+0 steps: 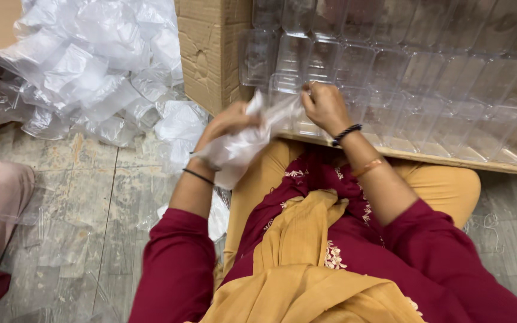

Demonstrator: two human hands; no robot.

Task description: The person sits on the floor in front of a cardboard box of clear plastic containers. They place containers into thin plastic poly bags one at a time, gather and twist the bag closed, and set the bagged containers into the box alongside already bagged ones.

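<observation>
Tiled floor (79,179), seated person handling clear packaging.
Left hand (225,128) clutched a plastic bag (240,149); right hand (324,107) pinched its far end, beside clear boxes (390,90).

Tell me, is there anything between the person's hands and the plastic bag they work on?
Nothing visible. The left hand and the right hand both already grip the thin plastic bag directly, in front of the clear plastic boxes.
</observation>
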